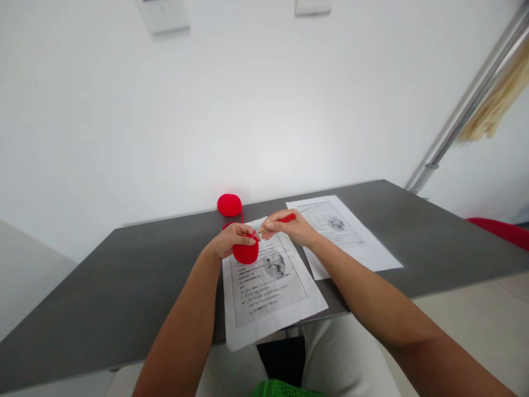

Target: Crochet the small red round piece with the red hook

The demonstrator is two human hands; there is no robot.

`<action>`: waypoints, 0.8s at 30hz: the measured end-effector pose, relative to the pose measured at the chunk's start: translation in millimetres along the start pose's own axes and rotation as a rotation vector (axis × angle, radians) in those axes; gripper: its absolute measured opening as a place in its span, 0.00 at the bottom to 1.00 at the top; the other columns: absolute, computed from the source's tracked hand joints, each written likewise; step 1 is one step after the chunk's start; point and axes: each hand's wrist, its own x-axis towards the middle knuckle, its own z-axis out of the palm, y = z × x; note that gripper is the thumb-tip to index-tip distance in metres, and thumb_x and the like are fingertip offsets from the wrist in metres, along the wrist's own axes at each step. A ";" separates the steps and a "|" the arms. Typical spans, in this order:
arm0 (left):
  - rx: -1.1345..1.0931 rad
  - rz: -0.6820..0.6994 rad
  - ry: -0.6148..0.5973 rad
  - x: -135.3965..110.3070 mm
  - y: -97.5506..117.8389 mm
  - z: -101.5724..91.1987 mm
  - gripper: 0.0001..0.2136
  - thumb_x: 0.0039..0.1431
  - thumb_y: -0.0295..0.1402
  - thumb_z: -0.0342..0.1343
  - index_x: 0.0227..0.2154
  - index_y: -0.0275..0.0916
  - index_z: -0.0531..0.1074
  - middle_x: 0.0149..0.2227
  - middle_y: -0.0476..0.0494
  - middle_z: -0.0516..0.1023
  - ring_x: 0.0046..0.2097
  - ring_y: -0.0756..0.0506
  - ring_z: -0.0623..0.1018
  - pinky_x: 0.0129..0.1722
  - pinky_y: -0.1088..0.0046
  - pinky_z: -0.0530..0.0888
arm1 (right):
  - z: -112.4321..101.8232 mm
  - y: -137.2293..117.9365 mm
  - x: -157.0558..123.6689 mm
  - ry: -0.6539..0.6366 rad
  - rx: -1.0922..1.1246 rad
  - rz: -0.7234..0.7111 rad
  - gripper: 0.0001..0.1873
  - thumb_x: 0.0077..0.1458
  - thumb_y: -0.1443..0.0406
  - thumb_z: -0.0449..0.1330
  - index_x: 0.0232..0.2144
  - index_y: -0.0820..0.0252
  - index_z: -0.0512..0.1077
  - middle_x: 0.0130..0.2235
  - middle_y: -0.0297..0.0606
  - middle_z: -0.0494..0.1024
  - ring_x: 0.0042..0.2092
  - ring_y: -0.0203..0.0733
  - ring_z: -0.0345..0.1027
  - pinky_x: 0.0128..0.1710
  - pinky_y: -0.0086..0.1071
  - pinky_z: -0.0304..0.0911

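Note:
My left hand (233,241) is closed on a rounded piece of red crochet work (246,253), which hangs below the thumb and fingers. In my right hand (289,225) is a crochet hook (288,218) with a red handle, its thin tip meeting the top edge of the red piece near my left fingertips. A strand of red yarn (242,218) runs from behind my left hand back to a red yarn ball (229,205) by the wall. The exact stitch at the hook tip is too small to make out.
Under my hands a printed sheet (285,303) with a picture overhangs the front edge of the dark grey table (157,275). A second printed sheet (372,253) lies to the right. The white wall (256,110) stands behind. A red curved object (500,231) is at far right.

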 end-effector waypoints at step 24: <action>0.050 0.205 0.211 13.3 -5.7 12.2 0.19 0.34 0.27 0.69 0.35 0.36 0.78 0.35 0.44 0.81 0.33 0.49 0.76 0.37 0.73 0.69 | -8.0 4.6 2.5 0.104 -0.547 -0.217 0.06 0.53 0.66 0.61 0.32 0.60 0.77 0.35 0.37 0.80 0.39 0.38 0.73 0.42 0.33 0.67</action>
